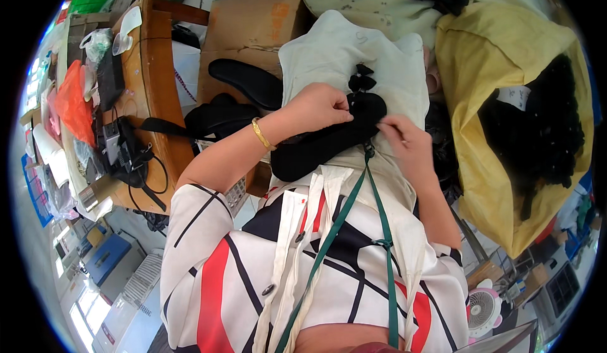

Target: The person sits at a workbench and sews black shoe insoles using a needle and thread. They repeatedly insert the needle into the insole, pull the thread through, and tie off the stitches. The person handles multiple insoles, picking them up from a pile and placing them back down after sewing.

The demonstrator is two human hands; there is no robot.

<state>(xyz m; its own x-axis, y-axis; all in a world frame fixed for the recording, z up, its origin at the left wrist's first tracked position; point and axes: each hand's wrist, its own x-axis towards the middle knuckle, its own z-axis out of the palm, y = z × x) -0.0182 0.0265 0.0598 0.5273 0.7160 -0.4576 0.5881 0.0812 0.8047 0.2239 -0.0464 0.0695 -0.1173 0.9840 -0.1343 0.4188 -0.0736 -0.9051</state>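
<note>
Patterned shirt [253, 271] lies foremost; left hand [321, 108] pinches over matte black sole-shaped piece [303, 156], pinched item hidden; right hand [410, 141]: grip indiscernible.

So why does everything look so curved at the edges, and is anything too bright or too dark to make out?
Head view: the fisheye lens bends straight edges, as on the wooden desk, inside a black rim; head view: the window at lower left glares white; head view: the black piece at the centre is so dark that fine detail is lost.
</note>
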